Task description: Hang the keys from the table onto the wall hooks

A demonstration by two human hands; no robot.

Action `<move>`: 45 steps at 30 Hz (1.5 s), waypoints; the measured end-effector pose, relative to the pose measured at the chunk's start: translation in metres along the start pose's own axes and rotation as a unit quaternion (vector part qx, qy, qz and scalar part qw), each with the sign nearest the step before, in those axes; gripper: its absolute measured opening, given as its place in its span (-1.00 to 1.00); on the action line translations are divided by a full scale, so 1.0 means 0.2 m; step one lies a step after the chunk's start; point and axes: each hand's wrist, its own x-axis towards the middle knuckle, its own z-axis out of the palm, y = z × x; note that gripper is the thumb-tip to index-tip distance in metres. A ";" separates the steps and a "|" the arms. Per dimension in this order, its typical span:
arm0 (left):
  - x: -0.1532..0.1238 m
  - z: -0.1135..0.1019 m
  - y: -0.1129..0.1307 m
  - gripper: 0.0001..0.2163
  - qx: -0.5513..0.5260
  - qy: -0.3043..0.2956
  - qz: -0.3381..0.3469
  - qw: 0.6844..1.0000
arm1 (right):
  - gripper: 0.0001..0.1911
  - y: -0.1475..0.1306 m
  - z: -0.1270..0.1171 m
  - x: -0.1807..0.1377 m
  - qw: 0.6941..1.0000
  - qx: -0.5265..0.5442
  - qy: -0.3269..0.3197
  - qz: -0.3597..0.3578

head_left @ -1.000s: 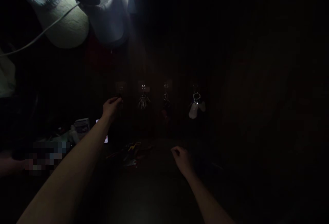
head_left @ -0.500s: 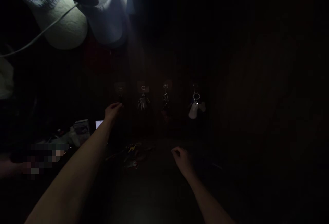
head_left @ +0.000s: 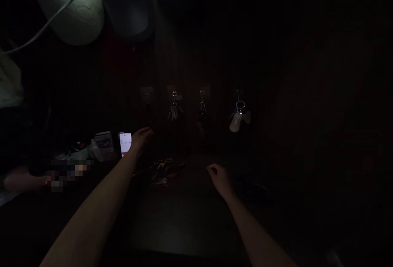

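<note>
The scene is very dark. My left hand (head_left: 141,137) reaches forward with its fingers stretched out, just below the leftmost wall hook (head_left: 146,94); I see nothing in it. Three more hooks to the right carry a bunch of keys (head_left: 174,111), a dark keyring (head_left: 202,107) and a keyring with a white tag (head_left: 237,120). My right hand (head_left: 218,179) hovers low over the dark table (head_left: 190,222), fingers loosely curled, with nothing visible in them. A small heap of keys and coloured cords (head_left: 164,171) lies on the table between my hands.
A lit phone screen (head_left: 125,143) stands beside my left hand, with a small box (head_left: 102,145) and clutter to its left. Pale caps (head_left: 76,9) and a cable hang at the upper left. Another person's hand (head_left: 21,180) rests at the far left.
My left hand has dropped away from the leftmost hook and its fingers have spread. The view has tilted so the hooks sit higher. My right hand has barely moved.
</note>
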 end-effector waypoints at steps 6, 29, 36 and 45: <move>-0.14 -0.03 -0.14 -0.78 -0.015 -0.010 -0.033 0.999 | -0.77 0.00 0.00 0.00 1.000 -0.001 -0.001 0.001; -0.51 -0.16 -0.35 -0.84 0.225 -0.015 0.113 0.968 | -0.78 -0.01 0.00 -0.01 1.000 -0.005 0.000 0.007; -0.54 -0.14 -0.39 -0.75 0.271 -0.172 0.150 0.935 | -0.78 0.01 0.01 0.00 1.000 -0.010 0.002 0.003; -0.54 -0.14 -0.41 -0.64 0.502 -0.289 0.283 0.765 | -0.78 0.02 0.01 0.00 1.000 0.010 0.003 0.001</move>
